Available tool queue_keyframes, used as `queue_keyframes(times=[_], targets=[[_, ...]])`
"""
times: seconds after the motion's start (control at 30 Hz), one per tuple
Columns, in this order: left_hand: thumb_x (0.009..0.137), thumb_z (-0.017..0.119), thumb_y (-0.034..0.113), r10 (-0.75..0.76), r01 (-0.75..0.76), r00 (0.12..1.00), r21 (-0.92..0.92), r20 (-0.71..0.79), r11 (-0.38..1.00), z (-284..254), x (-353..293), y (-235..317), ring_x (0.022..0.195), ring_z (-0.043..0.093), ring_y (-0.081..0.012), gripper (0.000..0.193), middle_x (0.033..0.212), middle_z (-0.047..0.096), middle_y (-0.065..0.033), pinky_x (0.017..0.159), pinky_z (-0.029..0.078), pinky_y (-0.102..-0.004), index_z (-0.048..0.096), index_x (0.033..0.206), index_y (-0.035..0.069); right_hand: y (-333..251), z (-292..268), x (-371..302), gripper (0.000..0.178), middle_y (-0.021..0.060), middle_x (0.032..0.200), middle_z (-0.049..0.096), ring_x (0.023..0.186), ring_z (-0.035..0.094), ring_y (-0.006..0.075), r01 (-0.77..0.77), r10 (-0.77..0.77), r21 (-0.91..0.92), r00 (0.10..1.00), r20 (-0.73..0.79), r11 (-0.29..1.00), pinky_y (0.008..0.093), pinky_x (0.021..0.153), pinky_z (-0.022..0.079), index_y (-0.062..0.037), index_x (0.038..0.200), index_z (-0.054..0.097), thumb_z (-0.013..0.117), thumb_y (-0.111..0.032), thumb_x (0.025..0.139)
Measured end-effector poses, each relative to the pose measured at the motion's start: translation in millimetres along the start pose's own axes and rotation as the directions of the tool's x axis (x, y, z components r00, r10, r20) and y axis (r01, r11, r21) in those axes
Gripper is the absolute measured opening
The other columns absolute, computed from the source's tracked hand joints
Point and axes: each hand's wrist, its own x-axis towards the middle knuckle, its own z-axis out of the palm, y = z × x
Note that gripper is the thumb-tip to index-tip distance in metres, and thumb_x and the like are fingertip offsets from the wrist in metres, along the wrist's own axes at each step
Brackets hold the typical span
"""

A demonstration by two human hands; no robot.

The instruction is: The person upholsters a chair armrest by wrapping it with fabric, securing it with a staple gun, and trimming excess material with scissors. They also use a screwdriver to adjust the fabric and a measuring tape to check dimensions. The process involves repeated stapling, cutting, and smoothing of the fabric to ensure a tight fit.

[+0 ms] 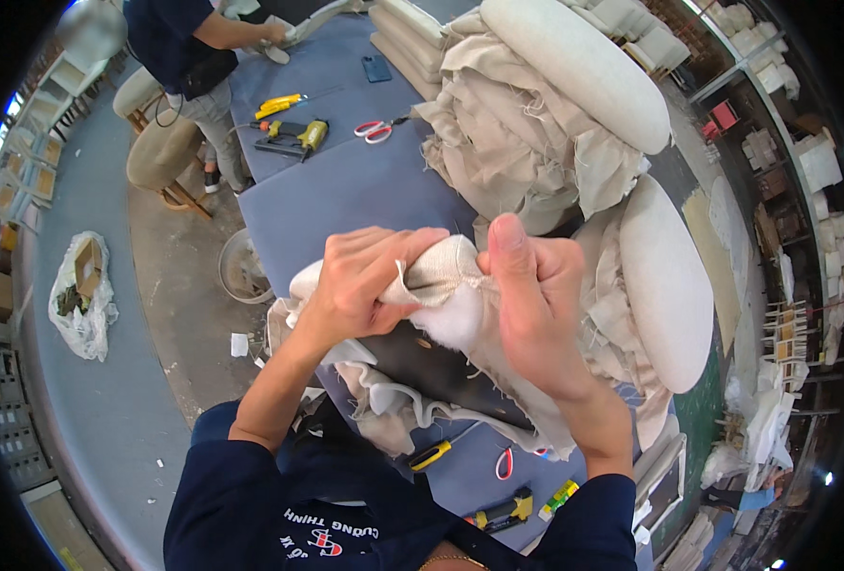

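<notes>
In front of my chest is a padded upholstery piece with a beige cloth cover [449, 259]. White wadding [457, 319] shows below the folded cloth edge, and a dark underside [441, 366] lies beneath. My left hand [360, 281] is closed on the cover's folded edge, fingers over the top. On the other side of the fold, my right hand [539, 300] grips the same cloth with its thumb raised. Loose frayed cloth [384, 419] hangs from the piece toward me.
Close to me on the blue table [346, 205] lie a screwdriver [433, 454], red-handled scissors [505, 463] and a staple gun [506, 512]. Farther off are another staple gun [306, 138], scissors [376, 130] and heaped beige cloth [508, 124]. A co-worker [179, 48] stands far left, near padded stools [162, 152].
</notes>
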Motion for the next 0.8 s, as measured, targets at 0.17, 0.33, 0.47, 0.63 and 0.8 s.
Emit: queue_keyframes(times=[0.17, 0.33, 0.47, 0.63, 0.8], targets=[[0.091, 0.072, 0.041, -0.059, 0.108, 0.989, -0.391, 0.135, 0.914, -13, 20, 12, 0.099, 0.067, -0.0306, 0.054, 0.111, 0.069, -0.0178, 0.084, 0.052, -0.0385, 0.065, 0.121, -0.004, -6, 4, -7, 0.06, -0.0092, 0.059, 0.037, 0.06, 0.027, 0.0028, -0.01, 0.009, -0.029, 0.999, -0.033, 1.0, 0.0285, 0.05, 0.019, -0.0069, 0.059, 0.039, 0.048, -0.036, 0.111], [0.097, 0.069, 0.031, 0.114, 0.49, 0.814, -0.778, 0.57, 0.392, -9, 71, 5, 0.105, 0.057, -0.0206, 0.036, 0.11, 0.06, -0.0098, 0.098, 0.045, -0.0374, 0.063, 0.107, -0.003, -2, -9, -29, 0.05, 0.0002, 0.053, 0.04, 0.05, 0.034, 0.0089, 0.204, -0.2, -0.142, 0.979, 0.039, 0.969, 0.0308, 0.046, 0.027, -0.0013, 0.065, 0.05, 0.061, -0.03, 0.104], [0.094, 0.072, 0.023, 0.124, 0.439, 0.882, -0.889, 0.454, 0.13, 28, 53, 15, 0.118, 0.05, -0.0199, 0.029, 0.123, 0.053, -0.0118, 0.105, 0.037, -0.0359, 0.065, 0.111, 0.001, 7, -16, -42, 0.047, 0.0047, 0.054, 0.036, 0.045, 0.035, 0.0189, 0.433, -0.456, -0.233, 0.889, -0.05, 0.871, 0.0326, 0.045, 0.028, -0.0032, 0.061, 0.046, 0.069, -0.023, 0.097], [0.09, 0.073, 0.019, 0.141, 0.389, 0.891, -0.886, 0.431, 0.251, 44, 56, 47, 0.118, 0.054, -0.0274, 0.025, 0.121, 0.055, -0.0164, 0.107, 0.04, -0.0441, 0.069, 0.108, 0.001, 17, -28, -72, 0.048, 0.0017, 0.054, 0.039, 0.046, 0.039, 0.0169, 0.607, -0.708, -0.396, 0.679, -0.191, 0.689, 0.0329, 0.043, 0.027, -0.0065, 0.062, 0.046, 0.082, -0.027, 0.087], [0.085, 0.068, 0.005, 0.311, 0.316, 0.857, -0.896, 0.41, 0.311, 57, 57, 86, 0.106, 0.064, -0.0329, 0.016, 0.102, 0.068, -0.0193, 0.102, 0.047, -0.0514, 0.07, 0.1, 0.0, -13, -53, -156, 0.041, 0.0048, 0.082, 0.066, 0.062, 0.063, 0.0185, 0.381, -0.661, -0.798, 0.75, -0.029, 0.467, 0.0279, 0.052, 0.051, -0.0059, 0.105, 0.078, 0.09, -0.023, 0.07]])
